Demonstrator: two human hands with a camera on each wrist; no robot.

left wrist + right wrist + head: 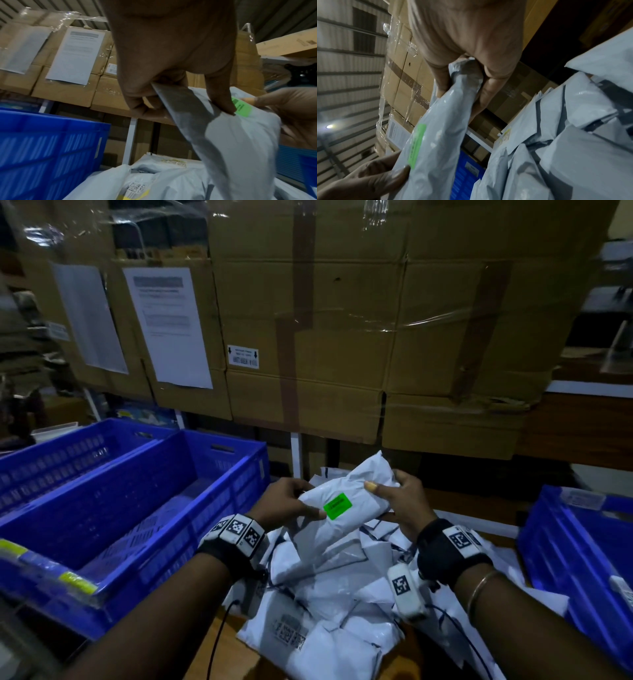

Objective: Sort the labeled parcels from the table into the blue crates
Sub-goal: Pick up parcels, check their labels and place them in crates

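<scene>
Head view is showing both hands holding one parcel (346, 501) up over the pile (329, 594). It's running long-ways between them, green label (337, 506) facing up. Left hand (284, 501) is pinching the near-left end, right hand (407, 505) is curling around the far-right end. Crates (164, 508) are sitting just left of the left hand, so I'd guess that hand is doing the drop.

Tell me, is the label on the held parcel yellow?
No, the label on the parcel held by both hands is bright green.
</scene>
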